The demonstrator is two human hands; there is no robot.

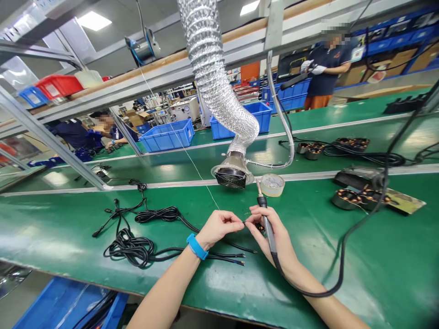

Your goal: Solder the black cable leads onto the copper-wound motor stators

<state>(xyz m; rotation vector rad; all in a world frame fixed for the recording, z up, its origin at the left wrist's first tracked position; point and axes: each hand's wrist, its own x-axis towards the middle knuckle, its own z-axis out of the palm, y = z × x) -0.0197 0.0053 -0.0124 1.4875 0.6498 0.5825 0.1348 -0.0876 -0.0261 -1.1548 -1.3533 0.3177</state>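
My left hand (219,228), with a blue wristband (197,246), is closed in a pinch on the dark end of a black cable (190,225). The cable runs behind that hand from a coil on the left, so part of it is hidden. My right hand (281,240) is closed around the grey handle of a soldering iron (270,234), its tip pointing up and away. The thumb and a finger of that hand meet the left fingertips at the same cable end. A small coil-wound part behind the right fingers is mostly covered.
Coiled black cables (132,249) lie left on the green bench (308,301). A fume duct (236,114) with a fan grille (230,178) hangs ahead, beside a round tub (272,185). Wound motor stators (348,199) sit right. Thin solder wire (185,148) descends from a spool (144,48). Co-workers stand beyond.
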